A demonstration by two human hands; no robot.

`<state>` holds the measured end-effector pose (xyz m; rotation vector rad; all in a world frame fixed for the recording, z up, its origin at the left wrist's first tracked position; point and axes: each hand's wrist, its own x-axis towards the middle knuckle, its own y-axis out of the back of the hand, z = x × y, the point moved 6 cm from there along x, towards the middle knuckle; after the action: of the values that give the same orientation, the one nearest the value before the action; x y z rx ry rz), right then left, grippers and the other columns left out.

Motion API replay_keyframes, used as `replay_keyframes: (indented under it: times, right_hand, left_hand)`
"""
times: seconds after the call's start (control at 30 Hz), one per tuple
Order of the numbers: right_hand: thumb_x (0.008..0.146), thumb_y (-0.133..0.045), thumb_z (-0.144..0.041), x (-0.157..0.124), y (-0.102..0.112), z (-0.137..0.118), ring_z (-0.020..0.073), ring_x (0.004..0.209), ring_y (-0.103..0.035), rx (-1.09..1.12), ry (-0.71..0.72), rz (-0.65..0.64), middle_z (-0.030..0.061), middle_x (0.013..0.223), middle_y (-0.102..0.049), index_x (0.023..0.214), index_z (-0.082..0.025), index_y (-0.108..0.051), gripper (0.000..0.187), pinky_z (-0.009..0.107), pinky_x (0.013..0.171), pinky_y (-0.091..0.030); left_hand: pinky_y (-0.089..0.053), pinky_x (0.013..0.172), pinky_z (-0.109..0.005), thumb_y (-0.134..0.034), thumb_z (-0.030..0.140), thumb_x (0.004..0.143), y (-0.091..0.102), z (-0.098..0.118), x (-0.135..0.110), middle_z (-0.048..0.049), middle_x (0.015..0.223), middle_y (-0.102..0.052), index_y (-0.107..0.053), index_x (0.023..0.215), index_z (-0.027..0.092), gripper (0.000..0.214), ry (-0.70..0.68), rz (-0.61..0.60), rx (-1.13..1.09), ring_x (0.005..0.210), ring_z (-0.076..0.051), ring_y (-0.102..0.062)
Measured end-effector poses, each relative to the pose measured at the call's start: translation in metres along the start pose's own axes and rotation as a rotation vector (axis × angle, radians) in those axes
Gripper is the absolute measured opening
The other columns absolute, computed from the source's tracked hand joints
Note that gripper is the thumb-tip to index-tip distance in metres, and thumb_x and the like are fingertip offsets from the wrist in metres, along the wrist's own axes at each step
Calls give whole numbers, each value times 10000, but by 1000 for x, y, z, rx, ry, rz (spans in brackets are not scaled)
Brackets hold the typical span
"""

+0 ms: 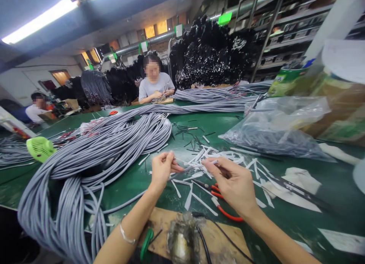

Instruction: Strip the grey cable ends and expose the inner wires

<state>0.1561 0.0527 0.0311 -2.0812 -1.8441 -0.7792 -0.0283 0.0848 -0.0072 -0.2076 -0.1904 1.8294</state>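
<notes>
My left hand (165, 170) is closed in a pinch, with a grey cable (127, 207) running from the coil to it and passing behind the wrist. The cable's end lies blurred between my two hands. My right hand (235, 180) pinches a thin pale piece near that end; its exact kind is too blurred to make out. White strips (188, 197) lie scattered under and around both hands. Red-handled pliers (218, 191) rest below my right hand, partly hidden by it. A big coil of grey cables (97, 150) fills the table at my left.
A stained board (159, 222) bearing a metal device (182, 241) sits at the front edge. Black scissors (293, 188) and a clear plastic bag (279, 127) lie at the right. A small green fan (40, 149) stands left. Across the green table (182, 142) sits a co-worker (156, 85).
</notes>
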Motion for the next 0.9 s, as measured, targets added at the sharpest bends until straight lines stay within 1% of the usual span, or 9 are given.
replay_keyframes:
  times: [0.13, 0.17, 0.27, 0.33, 0.4, 0.53, 0.6, 0.7, 0.9]
  right_hand:
    - [722, -600, -382, 2, 6, 7, 68, 442, -397, 137, -134, 63, -1, 543, -527, 595, -156, -587, 260, 198, 403, -291]
    - [718, -604, -396, 2, 5, 10, 66, 437, -386, 183, -165, 54, -4, 537, -521, 596, -157, -589, 269, 199, 395, -278]
    - [706, -608, -443, 5, -1, 14, 67, 440, -381, 290, -226, -4, -7, 534, -523, 609, -158, -600, 301, 201, 395, -278]
    - [711, -595, -471, 6, -3, 15, 77, 473, -420, 311, -233, -28, -3, 553, -534, 618, -160, -598, 325, 200, 419, -313]
    - [727, -571, -486, 7, -6, 13, 95, 534, -476, 268, -195, -78, 8, 586, -549, 612, -162, -596, 346, 201, 466, -363]
    - [729, -575, -465, 7, -15, 3, 129, 645, -547, 78, -55, -267, 47, 714, -605, 620, -167, -636, 323, 219, 553, -427]
    - [745, -562, -433, 5, -18, 0, 120, 582, -521, -6, -9, -317, 35, 633, -585, 552, -168, -608, 330, 225, 535, -413]
    - [788, -502, -398, 1, -22, -4, 93, 453, -409, -54, 18, -370, -7, 448, -461, 430, -167, -477, 427, 221, 473, -349]
    - [792, -472, -299, -12, -38, -7, 82, 487, -367, -32, 46, -488, -25, 476, -400, 441, -165, -386, 386, 202, 468, -307]
  left_hand:
    - [-459, 434, -165, -673, 451, 638, 23, 18, 11, 71, 473, -462, -445, 534, 147, 394, -97, 154, -236, 392, -50, -501]
    - [-487, 499, -180, -690, 442, 626, 20, 21, 11, 50, 508, -501, -473, 547, 141, 380, -106, 99, -229, 462, -63, -540]
    - [-512, 653, -227, -813, 306, 468, -16, 16, -6, -37, 723, -624, -622, 711, 112, 366, -60, -341, -46, 689, -133, -611]
    - [-506, 599, -220, -821, 213, 448, -39, 3, -25, -64, 904, -629, -651, 905, 130, 495, -11, -558, 71, 666, -128, -608]
    - [-472, 490, -200, -774, 217, 545, -50, -8, -38, -80, 1004, -607, -603, 1076, 163, 561, 10, -626, 126, 539, -81, -575]
    - [-414, 415, -174, -758, 243, 574, -49, -13, -41, -95, 999, -616, -470, 1248, 182, 736, 23, -577, 108, 427, -38, -517]
    - [-374, 395, -153, -772, 254, 554, -46, -12, -40, -80, 933, -638, -478, 1247, 172, 758, 43, -583, 114, 409, -24, -487]
    - [-275, 354, -137, -785, 332, 529, -42, -5, -40, -82, 906, -658, -583, 1149, 154, 676, 64, -593, 88, 370, 14, -384]
    - [-116, 318, -153, -779, 505, 460, -34, 7, -40, -110, 787, -688, -720, 857, 124, 554, 84, -473, -73, 326, 44, -216]
